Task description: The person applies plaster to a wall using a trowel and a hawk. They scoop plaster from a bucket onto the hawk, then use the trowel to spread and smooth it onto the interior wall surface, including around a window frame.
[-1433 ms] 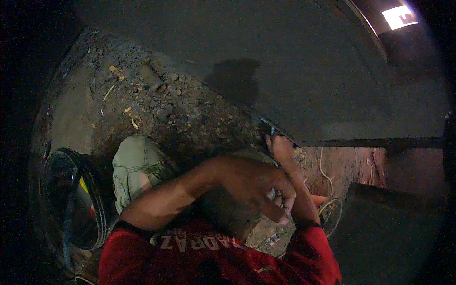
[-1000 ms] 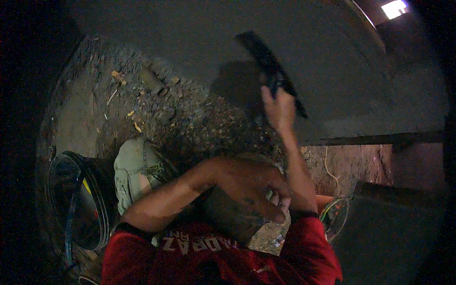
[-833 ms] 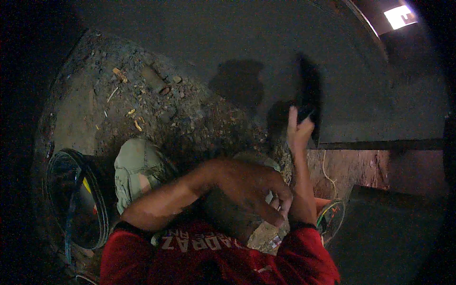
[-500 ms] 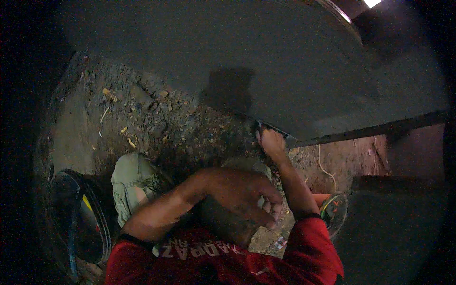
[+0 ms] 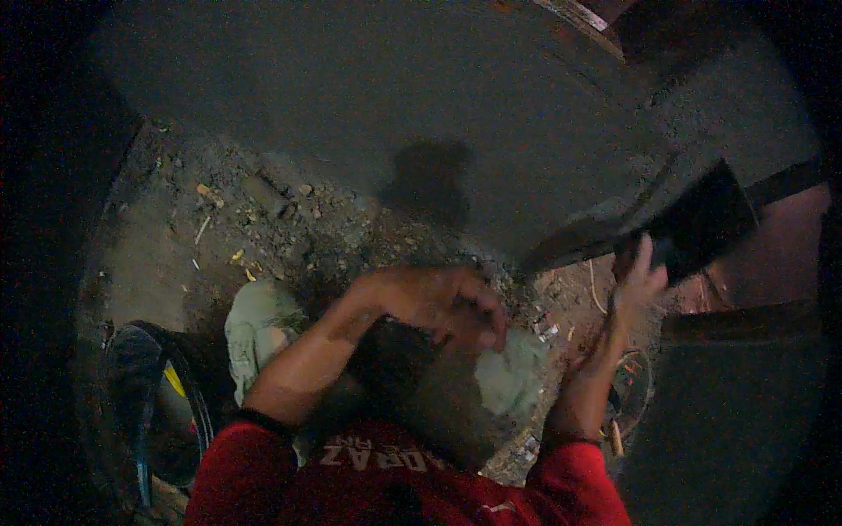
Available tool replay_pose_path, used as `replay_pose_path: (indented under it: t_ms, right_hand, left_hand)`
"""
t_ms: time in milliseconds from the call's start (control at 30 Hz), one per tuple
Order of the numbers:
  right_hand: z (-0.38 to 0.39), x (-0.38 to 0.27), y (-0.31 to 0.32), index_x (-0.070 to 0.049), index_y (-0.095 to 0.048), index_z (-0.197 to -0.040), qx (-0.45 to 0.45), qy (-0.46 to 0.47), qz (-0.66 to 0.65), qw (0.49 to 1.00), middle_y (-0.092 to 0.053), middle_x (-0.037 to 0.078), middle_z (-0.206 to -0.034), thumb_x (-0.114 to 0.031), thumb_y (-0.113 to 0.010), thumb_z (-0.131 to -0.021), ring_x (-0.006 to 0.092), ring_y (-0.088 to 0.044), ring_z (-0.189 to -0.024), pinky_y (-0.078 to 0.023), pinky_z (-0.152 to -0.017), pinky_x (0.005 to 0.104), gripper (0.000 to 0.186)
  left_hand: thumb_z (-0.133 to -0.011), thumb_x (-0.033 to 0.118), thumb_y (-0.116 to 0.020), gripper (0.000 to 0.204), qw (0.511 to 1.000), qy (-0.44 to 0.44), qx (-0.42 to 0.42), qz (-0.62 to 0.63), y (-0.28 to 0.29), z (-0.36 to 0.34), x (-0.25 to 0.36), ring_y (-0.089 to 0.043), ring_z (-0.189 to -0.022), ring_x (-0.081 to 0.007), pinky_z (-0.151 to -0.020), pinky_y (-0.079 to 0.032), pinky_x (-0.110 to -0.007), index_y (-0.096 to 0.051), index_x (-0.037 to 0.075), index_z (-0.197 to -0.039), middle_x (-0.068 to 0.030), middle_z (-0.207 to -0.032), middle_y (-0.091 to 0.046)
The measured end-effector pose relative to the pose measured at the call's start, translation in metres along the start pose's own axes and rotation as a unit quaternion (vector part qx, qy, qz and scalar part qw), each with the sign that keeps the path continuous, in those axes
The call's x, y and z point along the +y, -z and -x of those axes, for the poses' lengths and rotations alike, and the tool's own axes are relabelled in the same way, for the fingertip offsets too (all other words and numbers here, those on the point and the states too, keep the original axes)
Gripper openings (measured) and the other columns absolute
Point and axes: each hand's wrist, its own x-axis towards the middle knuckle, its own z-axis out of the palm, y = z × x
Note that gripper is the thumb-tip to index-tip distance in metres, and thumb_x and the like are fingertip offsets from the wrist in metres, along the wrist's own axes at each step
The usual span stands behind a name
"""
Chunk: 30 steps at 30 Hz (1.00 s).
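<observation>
My right hand (image 5: 642,279), slightly blurred, grips a dark, flat rectangular plastering trowel (image 5: 712,219). Its broad blade is turned into view at the right end of a grey plastered wall (image 5: 298,79). Whether the blade touches the wall, I cannot tell. In front of my body hangs my left hand (image 5: 438,302), its fingers loosely bent and apart with nothing visible in them. Below it are my knees in pale green trousers (image 5: 509,377).
Rubble and dirt (image 5: 324,219) cover the ground along the wall's foot. A dark bucket (image 5: 158,394) with a yellow item in it stands at left. Another round container (image 5: 633,386) is by my right forearm. A dark surface (image 5: 728,421) borders the lower right.
My right hand has swung right, away from the wall's lower edge, and the trowel has turned so its blade shows. My left hand has risen a little and its fingers have loosened.
</observation>
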Motion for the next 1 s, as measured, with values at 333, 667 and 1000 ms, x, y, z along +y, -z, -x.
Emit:
replay_pose_path:
  t_ms: [333, 667, 1000]
  right_hand:
    - [0.116, 0.077, 0.178, 0.005, -0.064, -0.111, -0.028, -0.118, 0.152, 0.981, -0.067, 0.007, -0.1, -0.024, -0.067, -0.091, 0.0192, -0.059, -0.092, -0.045, -0.089, 0.0333, 0.036]
    - [0.17, 0.186, 0.237, 0.001, -0.065, -0.113, 0.065, -0.486, -0.282, 0.825, -0.067, 0.011, -0.108, -0.025, -0.053, -0.095, 0.022, -0.062, -0.095, -0.047, -0.091, 0.0364, 0.034]
    - [0.155, 0.147, 0.232, 0.0, -0.061, -0.118, -0.068, -0.475, -0.194, 0.856, -0.067, 0.012, -0.109, -0.022, -0.058, -0.093, 0.0221, -0.063, -0.099, -0.048, -0.089, 0.0371, 0.033]
  left_hand:
    - [-0.096, 0.041, -0.059, 0.037, 0.983, 0.183, -0.005, 0.015, -0.041, -0.165, -0.258, -0.067, -0.084, -0.0164, -0.068, -0.054, -0.032, -0.068, 0.007, -0.107, -0.0044, -0.1, -0.07]
    - [-0.099, 0.048, -0.05, 0.047, 0.951, 0.202, -0.038, 0.233, -0.13, -0.271, -0.242, -0.069, -0.076, -0.022, -0.066, -0.056, -0.037, -0.068, 0.006, -0.109, -0.0099, -0.092, -0.07]
    - [-0.089, 0.03, -0.065, 0.049, 0.978, 0.17, -0.009, 0.119, -0.14, -0.292, -0.268, -0.053, -0.118, -0.0262, -0.103, -0.041, -0.042, -0.054, 0.008, -0.131, -0.0084, -0.122, -0.059]
